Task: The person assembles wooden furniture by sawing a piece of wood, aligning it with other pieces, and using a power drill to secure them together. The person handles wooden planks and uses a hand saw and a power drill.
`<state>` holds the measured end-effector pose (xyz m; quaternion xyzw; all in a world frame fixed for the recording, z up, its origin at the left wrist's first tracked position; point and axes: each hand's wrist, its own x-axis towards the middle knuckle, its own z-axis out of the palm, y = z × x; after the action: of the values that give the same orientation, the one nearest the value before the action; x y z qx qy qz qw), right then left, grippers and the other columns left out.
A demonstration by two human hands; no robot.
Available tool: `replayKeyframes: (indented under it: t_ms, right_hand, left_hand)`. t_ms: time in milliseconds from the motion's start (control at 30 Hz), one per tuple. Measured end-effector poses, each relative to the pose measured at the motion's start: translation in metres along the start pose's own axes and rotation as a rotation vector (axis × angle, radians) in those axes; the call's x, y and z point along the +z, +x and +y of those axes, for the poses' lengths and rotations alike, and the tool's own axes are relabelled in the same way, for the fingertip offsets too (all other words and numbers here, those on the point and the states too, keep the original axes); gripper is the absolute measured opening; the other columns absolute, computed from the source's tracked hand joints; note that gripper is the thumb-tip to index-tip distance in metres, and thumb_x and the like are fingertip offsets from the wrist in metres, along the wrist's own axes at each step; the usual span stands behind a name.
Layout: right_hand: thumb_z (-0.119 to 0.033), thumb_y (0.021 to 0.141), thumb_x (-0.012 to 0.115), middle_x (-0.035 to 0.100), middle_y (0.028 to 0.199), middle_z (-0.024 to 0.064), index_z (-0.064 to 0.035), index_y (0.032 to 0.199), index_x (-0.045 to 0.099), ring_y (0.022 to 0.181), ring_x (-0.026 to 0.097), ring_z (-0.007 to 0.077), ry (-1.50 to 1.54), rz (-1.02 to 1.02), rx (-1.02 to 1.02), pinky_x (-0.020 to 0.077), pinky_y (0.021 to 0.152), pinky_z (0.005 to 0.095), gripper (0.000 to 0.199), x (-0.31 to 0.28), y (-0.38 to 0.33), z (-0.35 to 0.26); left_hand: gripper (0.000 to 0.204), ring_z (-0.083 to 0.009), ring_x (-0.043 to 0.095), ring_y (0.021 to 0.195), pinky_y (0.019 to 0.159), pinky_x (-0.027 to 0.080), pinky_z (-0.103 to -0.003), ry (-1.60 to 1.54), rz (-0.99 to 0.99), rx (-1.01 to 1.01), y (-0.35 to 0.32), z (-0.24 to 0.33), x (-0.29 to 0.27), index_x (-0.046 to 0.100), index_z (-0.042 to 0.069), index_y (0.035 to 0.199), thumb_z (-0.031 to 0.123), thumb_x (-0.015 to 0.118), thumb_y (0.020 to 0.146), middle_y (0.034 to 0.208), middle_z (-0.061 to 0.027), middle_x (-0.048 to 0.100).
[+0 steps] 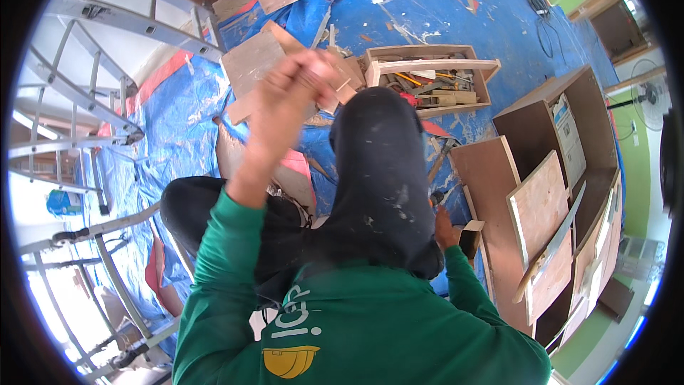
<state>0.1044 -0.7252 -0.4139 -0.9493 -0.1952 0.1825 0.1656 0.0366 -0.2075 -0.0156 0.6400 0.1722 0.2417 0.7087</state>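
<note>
two hands [303,82] [446,229] well apart; white lettering [291,318] marks the green shirt [406,324]

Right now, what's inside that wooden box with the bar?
The wooden box holds a jumble: a thin yellow stick, a white piece, tan wooden-looking pieces and more. The bar, the dark knee and the pile hide parts; I can't see what's underneath.

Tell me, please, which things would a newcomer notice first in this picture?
Probably the bright blue plastic floor sheet, spread from top right to lower left. Near the middle, the bare left hand is raised and blurred; an open brown wooden toolbox lies beyond the dark-trousered knee. Silver metal ladders stand left, a brown wooden cabinet right.
</note>
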Motion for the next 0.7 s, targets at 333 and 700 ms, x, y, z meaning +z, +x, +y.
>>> replayKeyframes:
  t_ms: [333,700]
  right_hand:
    - [-0.033,0.091,0.089,0.071,0.112,0.0091,-0.0016,0.14,0.059,0.101,0.071,0.0215,0.471,-0.304,0.339,0.0598,0.086,0.0375,0.065,0.029,0.013,-0.061]
    - [-0.031,0.091,0.088,0.071,0.113,0.0089,-0.0024,0.141,0.059,0.101,0.071,0.0214,0.899,-0.206,0.145,0.0593,0.088,0.0376,0.065,-0.155,0.034,-0.149]
  left_hand:
    - [0.028,-0.0135,0.072,0.093,0.086,0.059,-0.029,0.371,0.225,-0.111,0.087,-0.138,-0.14,0.072,-0.003,0.127,0.019,0.07,0.109,0.109,-0.0078,0.078]
    - [0.024,-0.0301,0.074,0.101,0.092,0.057,-0.041,0.739,0.228,0.104,0.094,-0.215,-0.154,0.078,-0.001,0.113,0.018,0.072,0.101,0.109,-0.017,0.078]
